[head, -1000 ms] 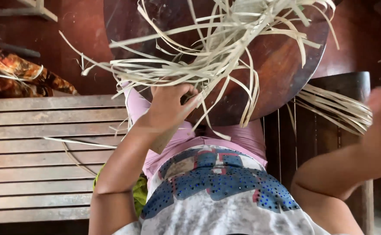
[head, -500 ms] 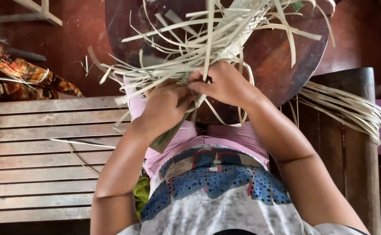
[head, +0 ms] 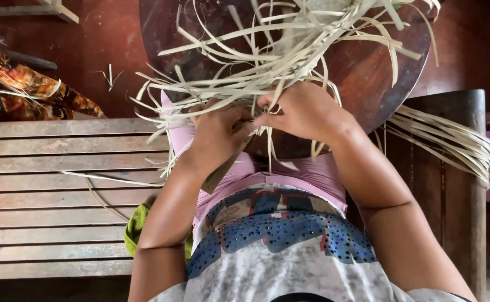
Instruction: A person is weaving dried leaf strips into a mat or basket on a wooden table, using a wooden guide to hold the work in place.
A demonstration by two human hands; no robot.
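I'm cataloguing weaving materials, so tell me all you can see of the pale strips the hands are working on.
The pale strips are long, thin, flat, straw-coloured bands, like split palm leaf or cane. They fan out loosely in all directions, many curling at the tips, and gather into one bunch over the round dark wooden board. The left hand and right hand both pinch them where they converge. Some ends droop over the pink cloth on the lap.
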